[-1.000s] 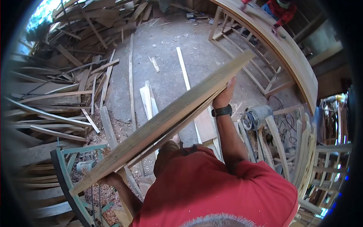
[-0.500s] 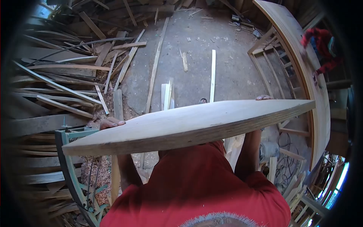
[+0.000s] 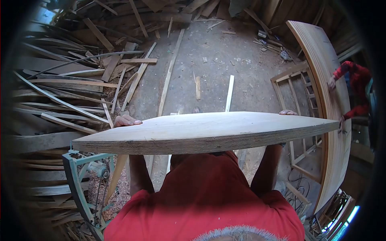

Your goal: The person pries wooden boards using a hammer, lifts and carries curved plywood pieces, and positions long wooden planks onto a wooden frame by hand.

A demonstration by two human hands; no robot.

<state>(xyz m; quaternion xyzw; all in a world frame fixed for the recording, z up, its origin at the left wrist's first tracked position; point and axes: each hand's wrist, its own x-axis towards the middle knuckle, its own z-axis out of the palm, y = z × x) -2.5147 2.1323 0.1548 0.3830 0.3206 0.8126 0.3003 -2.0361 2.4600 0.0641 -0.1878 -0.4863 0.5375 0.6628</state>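
Note:
A thick, pale wooden board point(image 3: 209, 124) spans the view in front of my chest, its rough sawn edge turned towards me. My left hand point(image 3: 128, 120) grips it near its left end, fingers over the far edge. Towards the other end, my right hand point(image 3: 288, 113) holds the same far edge, with only the fingertips showing. The board hides both palms. Below the board, my forearms and red shirt point(image 3: 205, 180) are visible.
At the right, another person in a red sleeve point(image 3: 354, 71) has both hands on a long wooden plank point(image 3: 327, 108). Beside it stands a wooden frame point(image 3: 291, 86). Timber strips point(image 3: 72, 82) pile up at the left, near a green metal stand point(image 3: 78, 176). Loose offcuts lie on the concrete floor.
The board has levelled out, its left end rising and its right end dropping. My hands stay on it. The view has shifted, and the long plank and other person appear lower and farther right.

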